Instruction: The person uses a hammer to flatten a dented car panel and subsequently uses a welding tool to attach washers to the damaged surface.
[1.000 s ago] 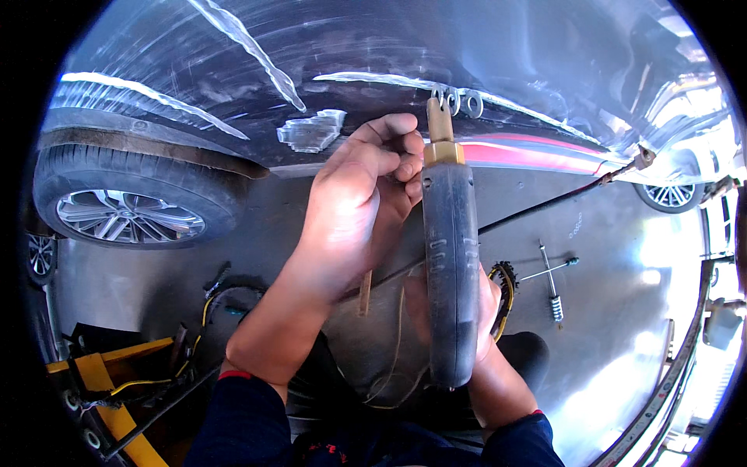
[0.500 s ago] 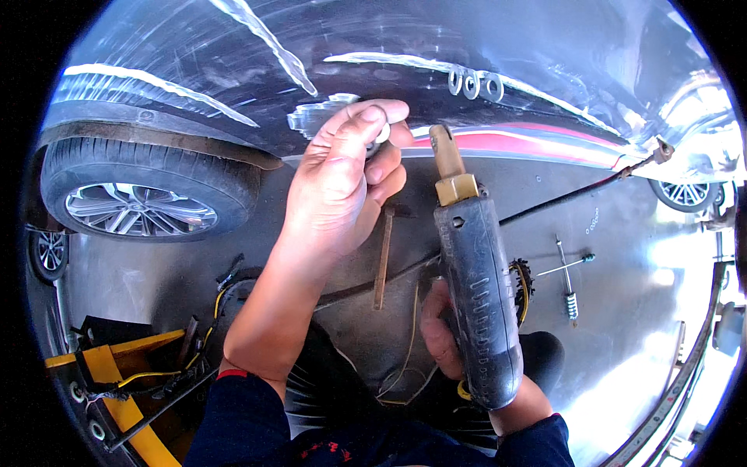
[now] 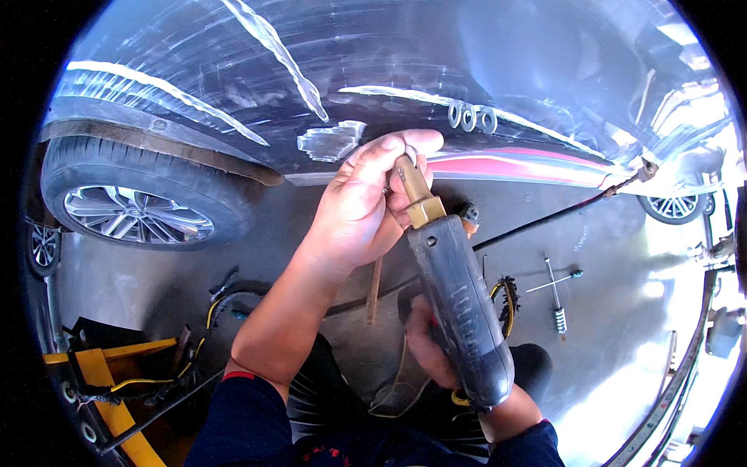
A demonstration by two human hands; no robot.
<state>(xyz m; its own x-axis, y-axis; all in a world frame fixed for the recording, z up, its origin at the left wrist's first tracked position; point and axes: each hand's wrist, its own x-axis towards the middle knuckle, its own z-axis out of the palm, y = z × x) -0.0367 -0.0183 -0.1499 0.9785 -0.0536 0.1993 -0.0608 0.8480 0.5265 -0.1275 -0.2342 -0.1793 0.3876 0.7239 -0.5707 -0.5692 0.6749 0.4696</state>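
Observation:
My right hand [image 3: 429,346] grips a black-bodied spot-welding gun [image 3: 461,300] from below, its brass tip [image 3: 414,187] pointing up at the car's side. A small metal washer [image 3: 412,154] is pinched between the thumb and fingers of my left hand [image 3: 356,206], right at the end of that tip. Whether the washer is seated in the tip is hard to see behind the fingers. Above them, the dark car panel [image 3: 373,47] carries scraped, bare-metal streaks. Three washers [image 3: 468,118] stand on one streak, and a ground shiny patch [image 3: 333,142] lies just left of my fingers.
A car wheel [image 3: 140,212] is at the left. Below it are a yellow metal frame [image 3: 117,405] and cables. A black rod-like cable [image 3: 537,222] runs to a clamp at the panel's lower right edge. A wooden handle [image 3: 374,289] and a slide-hammer-like tool [image 3: 555,300] lie on the floor.
The gun has moved up-left and my left hand slightly right and down, so the washer and the brass tip have come together. My view has shifted slightly.

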